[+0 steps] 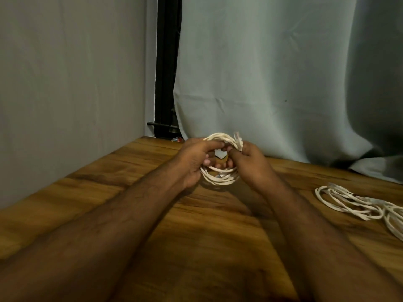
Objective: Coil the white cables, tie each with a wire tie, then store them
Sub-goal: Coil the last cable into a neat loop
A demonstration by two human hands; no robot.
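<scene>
A coiled white cable (220, 178) is held upright above the wooden table (196, 225), near its far middle. My left hand (196, 160) grips the coil's left side, fingers curled through the loop. My right hand (250, 162) grips the right side, where the cable's plug ends (238, 141) stick up above the fingers. More white cables (349, 201) lie in loose loops on the table at the right. No wire tie can be made out in this view.
A grey wall stands on the left and a pale curtain (272, 83) hangs behind the table. A dark frame (166, 68) shows in the gap between them. A small coloured object (177, 139) lies at the table's far edge.
</scene>
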